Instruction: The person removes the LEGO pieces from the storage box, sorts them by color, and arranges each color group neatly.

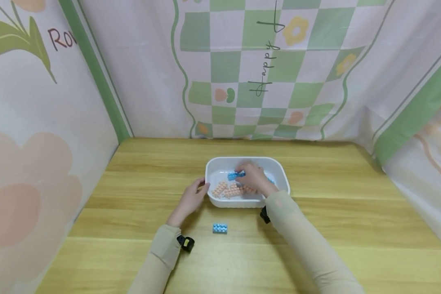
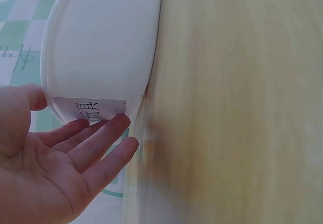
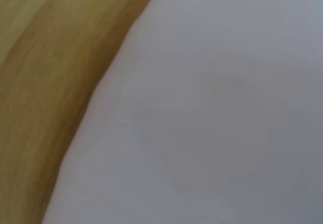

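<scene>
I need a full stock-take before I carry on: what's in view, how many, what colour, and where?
Tabletop: one, yellowish wood, under everything
Cloth hangings: panel count unclear, mainly white and green, behind and at both sides
Tub: one, white, on the tabletop
Label: one, white with dark characters, on the tub's outside
Peach pieces: several, peach, inside the tub, near side
Blue pieces: count unclear, blue, inside the tub
Loose brick: one, light blue, on the tabletop, near side of the tub
Sleeves: two, beige, on the forearms
Wrist devices: two, black, at the wrists
Left hand: one, against the tub's left end
Right hand: one, inside the tub, at the blue pieces
</scene>
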Demonstrator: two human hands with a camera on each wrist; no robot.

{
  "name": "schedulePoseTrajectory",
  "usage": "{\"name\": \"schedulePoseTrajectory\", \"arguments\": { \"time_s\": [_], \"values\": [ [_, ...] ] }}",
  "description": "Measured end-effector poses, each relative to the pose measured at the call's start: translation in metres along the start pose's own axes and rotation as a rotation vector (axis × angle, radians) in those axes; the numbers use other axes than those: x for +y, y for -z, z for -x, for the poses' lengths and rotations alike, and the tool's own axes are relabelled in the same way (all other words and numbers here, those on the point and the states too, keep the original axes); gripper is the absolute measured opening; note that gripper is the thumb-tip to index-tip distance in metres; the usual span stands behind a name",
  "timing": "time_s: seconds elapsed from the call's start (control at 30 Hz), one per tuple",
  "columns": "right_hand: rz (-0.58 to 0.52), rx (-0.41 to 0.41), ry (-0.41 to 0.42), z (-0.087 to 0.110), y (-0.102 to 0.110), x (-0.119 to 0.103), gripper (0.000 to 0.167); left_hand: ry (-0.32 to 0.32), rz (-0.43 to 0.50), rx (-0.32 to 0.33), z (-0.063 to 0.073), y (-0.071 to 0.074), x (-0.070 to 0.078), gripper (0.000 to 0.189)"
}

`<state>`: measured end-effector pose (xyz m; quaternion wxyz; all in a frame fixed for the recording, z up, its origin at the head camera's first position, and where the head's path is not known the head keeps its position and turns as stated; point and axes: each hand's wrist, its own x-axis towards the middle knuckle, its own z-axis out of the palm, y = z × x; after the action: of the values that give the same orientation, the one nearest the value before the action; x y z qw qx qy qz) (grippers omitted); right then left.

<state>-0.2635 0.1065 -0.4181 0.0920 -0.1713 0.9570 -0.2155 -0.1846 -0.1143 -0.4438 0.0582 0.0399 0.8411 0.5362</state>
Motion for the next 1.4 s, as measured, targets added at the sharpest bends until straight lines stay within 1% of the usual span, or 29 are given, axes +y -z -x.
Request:
{"name": "schedulePoseTrajectory", "arguments": {
  "time_s": [0.2,0.43,0.57,0.73,0.93,1.03,1.17,1.4],
  "values": [
    [-0.016,0.007,-0.019,0.002,0.0,-0.003,0.034,0.0,0.003,0.003,-0.001,0.0,0.0,0.046],
    [0.01,0.012,-0.032,0.003,-0.001,-0.005,0.034,0.003,0.004,0.001,-0.001,0.0,0.0,0.047],
    [0.019,0.02,-0.037,0.003,-0.001,-0.006,0.03,0.005,0.0,-0.001,0.0,0.0,0.0,0.047],
    [0.021,0.019,-0.063,0.002,-0.003,-0.006,0.026,0.009,0.005,-0.005,-0.001,0.0,0.0,0.048],
    [0.032,0.034,-0.07,0.001,-0.007,-0.005,0.027,0.02,0.011,-0.005,-0.001,0.001,-0.001,0.048],
    [-0.017,0.069,-0.074,0.001,-0.01,0.0,0.029,0.019,0.009,-0.005,-0.001,0.001,-0.001,0.048],
    [-0.068,0.108,-0.099,0.002,-0.014,0.008,0.032,0.015,0.008,-0.016,-0.001,0.0,-0.002,0.047],
    [-0.084,0.104,-0.113,0.001,-0.013,0.009,0.031,0.014,0.01,-0.013,-0.001,0.0,-0.001,0.048]
  ]
}}
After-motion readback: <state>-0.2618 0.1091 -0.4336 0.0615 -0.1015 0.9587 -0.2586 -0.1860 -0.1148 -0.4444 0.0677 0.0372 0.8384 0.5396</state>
